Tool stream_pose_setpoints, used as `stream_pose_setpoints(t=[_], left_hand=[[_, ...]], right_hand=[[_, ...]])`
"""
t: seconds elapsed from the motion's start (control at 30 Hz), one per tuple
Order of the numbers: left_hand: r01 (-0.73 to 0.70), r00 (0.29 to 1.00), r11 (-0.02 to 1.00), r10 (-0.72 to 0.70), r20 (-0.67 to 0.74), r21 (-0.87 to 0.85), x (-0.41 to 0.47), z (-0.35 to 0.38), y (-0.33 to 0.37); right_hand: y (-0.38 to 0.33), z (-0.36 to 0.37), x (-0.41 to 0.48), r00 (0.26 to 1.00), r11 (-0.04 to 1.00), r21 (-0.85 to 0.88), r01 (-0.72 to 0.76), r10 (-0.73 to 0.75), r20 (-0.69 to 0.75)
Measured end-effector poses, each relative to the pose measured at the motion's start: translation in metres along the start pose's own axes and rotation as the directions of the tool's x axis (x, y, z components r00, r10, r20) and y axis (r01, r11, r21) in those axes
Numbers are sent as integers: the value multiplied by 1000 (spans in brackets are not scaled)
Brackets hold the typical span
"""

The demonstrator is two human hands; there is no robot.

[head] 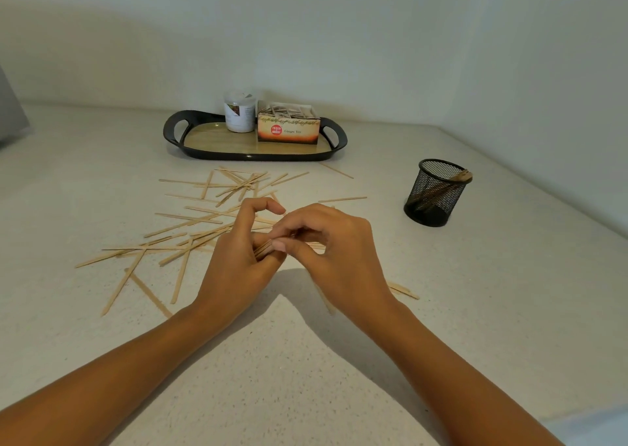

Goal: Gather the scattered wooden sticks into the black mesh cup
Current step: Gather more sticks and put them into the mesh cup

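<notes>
Where the two forearms converge over the speckled tabletop (306,360), the left hand (234,258) and right hand (339,241) meet on a small bundle of wooden sticks (262,251). The left fingers are curled round the bundle; the right thumb and fingers pinch it from the right side. The bundle's long axis seems to run roughly left to right, but most of it is hidden inside the hands. Cannot tell whether it touches the tabletop.

The scattered wooden sticks (190,221) lie flat, mainly left of and beyond the hands, crossing at many angles. A few more show behind the right wrist.

The black mesh cup (435,194) stands upright, beyond and to the right, well apart from both hands. Several sticks already lean inside it.

Judgement: the right hand is nearer the cup. The bundle needs tipping from flat to end-down before it enters the mouth.

Farthest: a black-handled tray (176,129) carrying a ginger tea box (289,132) and a white jar (239,114).
</notes>
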State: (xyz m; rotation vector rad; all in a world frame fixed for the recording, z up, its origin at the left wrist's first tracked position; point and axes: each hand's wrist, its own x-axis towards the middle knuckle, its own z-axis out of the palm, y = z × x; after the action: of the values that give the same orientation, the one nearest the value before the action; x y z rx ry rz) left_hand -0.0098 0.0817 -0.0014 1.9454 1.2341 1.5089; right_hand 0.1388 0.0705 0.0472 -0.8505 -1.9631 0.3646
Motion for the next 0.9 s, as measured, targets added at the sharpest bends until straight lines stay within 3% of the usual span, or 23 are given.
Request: stream_pose_setpoints(t=[0.07,0.13,0.33,0.6,0.77,0.9], left_hand=[[-18,1000,997,19,-6,75,0,0,-4],[-31,999,991,33,-10,134,0,0,-5],[-58,998,965,65,-19,257,-1,2,-9],[-65,997,919,75,-13,389,-6,11,2],[-20,1000,909,27,-10,416,-3,10,-6],[40,983,858,-126,135,513,-9,12,-17]], right_hand=[[-2,1,-1,987,985,73,-158,156,24],[-3,1,-1,975,969,113,-221,219,30],[-2,5,-3,981,983,-58,-176,180,71],[8,-10,-1,982,981,-54,-186,183,-54],[27,-48,21,932,963,-67,-262,235,-276],[50,-89,38,801,942,-165,-294,148,-579]])
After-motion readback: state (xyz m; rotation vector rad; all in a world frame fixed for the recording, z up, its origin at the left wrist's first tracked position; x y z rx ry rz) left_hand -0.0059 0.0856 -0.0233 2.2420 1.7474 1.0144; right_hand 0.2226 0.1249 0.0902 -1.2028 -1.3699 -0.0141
